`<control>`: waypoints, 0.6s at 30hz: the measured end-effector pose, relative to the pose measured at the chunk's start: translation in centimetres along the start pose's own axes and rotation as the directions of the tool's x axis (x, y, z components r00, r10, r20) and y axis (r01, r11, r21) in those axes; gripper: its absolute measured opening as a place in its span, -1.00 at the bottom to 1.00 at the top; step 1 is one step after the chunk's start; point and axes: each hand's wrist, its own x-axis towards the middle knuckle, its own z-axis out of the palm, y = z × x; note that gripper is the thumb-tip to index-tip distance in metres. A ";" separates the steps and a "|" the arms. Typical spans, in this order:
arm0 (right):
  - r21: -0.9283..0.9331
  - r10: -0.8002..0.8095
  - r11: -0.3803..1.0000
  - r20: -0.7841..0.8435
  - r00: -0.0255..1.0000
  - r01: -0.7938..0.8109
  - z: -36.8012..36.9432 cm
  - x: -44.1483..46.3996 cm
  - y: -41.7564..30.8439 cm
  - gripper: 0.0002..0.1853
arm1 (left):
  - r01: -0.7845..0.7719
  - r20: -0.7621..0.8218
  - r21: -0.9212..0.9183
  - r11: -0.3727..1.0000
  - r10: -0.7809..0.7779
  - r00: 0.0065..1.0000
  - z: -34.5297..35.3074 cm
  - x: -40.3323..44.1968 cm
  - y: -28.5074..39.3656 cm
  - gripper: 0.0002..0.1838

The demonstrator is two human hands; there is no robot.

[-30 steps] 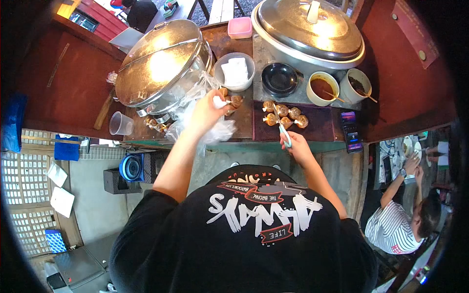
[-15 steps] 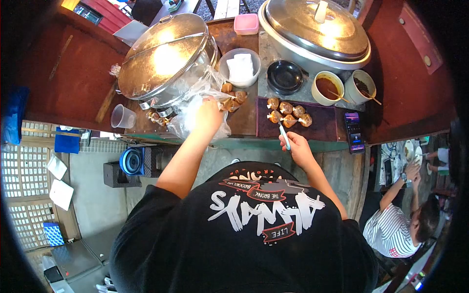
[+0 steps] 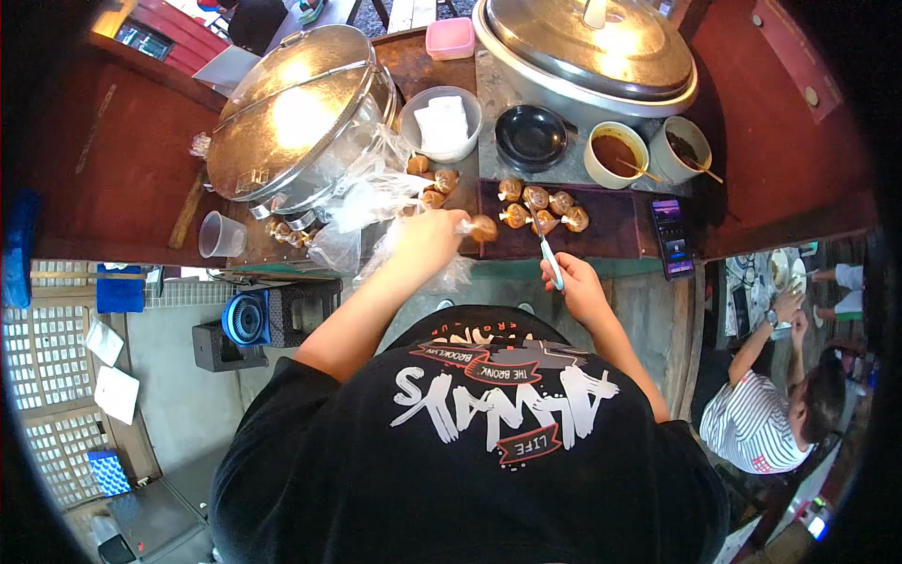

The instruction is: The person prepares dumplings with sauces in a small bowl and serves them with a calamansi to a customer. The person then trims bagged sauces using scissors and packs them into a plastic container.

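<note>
My left hand pinches the tied end of a small plastic bag of brown sauce, held in the air over the counter's front edge. Behind that hand lie a heap of clear plastic bags and several more sauce bags. My right hand grips scissors with light blue handles. Their blades point away from me, over a group of sauce bags on a dark purple cloth. Whether the blades touch a bag, I cannot tell.
Two large lidded metal pots stand at the back. Between them are a tub with white paper and a black plate. Two sauce cups, a phone and a clear cup are nearby. A person in stripes sits right.
My left hand has come away from the pile toward the right and nearer me, now with one sauce bag in its fingers. The right hand still holds the scissors by the cloth.
</note>
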 end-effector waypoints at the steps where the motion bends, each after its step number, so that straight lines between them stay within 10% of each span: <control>1: 0.011 0.000 1.000 0.002 1.000 0.000 0.0 -0.2 0.0 -0.65 | -0.037 0.037 -0.064 0.997 0.039 0.999 0.2 0.2 0.6 -0.78; 18: 0.109 0.191 0.968 0.256 0.948 -0.225 4.8 -0.4 3.5 -0.57 | 0.001 0.029 -0.222 0.975 0.006 1.000 2.7 2.4 -1.4 -0.65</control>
